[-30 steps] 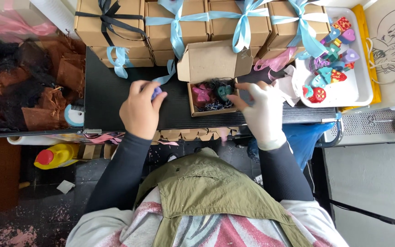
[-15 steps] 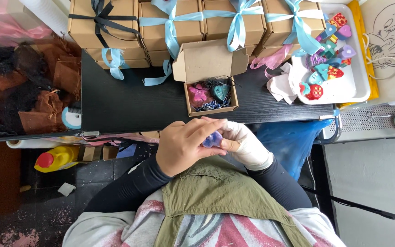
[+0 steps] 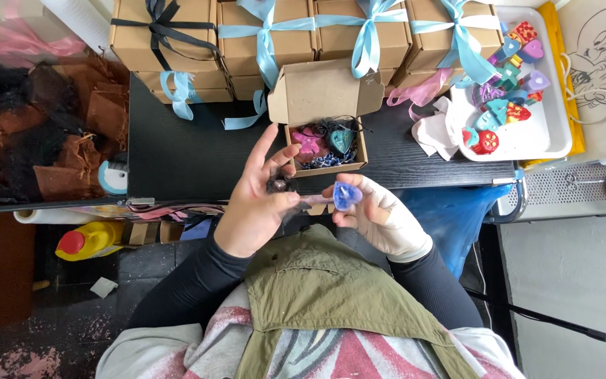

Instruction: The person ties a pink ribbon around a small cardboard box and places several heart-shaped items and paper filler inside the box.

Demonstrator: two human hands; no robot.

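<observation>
My gloved right hand [image 3: 380, 214] pinches a small blue heart-shaped piece [image 3: 346, 196] close to my chest. My bare left hand [image 3: 259, 196] is beside it, fingers spread, with a small dark sheer pouch [image 3: 280, 187] against its fingertips. Just beyond both hands an open brown cardboard box [image 3: 320, 105] sits on the black table [image 3: 191, 151]. Inside the box lie a pink piece [image 3: 309, 142], a teal heart [image 3: 341, 139] and dark cord.
Tied gift boxes with light blue ribbons [image 3: 359, 35] and one with black ribbon [image 3: 159, 35] line the far edge. A white tray [image 3: 552, 119] of coloured pieces is at right. Brown and black pouches [image 3: 43, 126] pile at left. A yellow bottle [image 3: 89, 241] lies below the table.
Both hands drew back from the open box to my chest. The left hand then opened its fingers, uncovering the blue heart in the right hand.
</observation>
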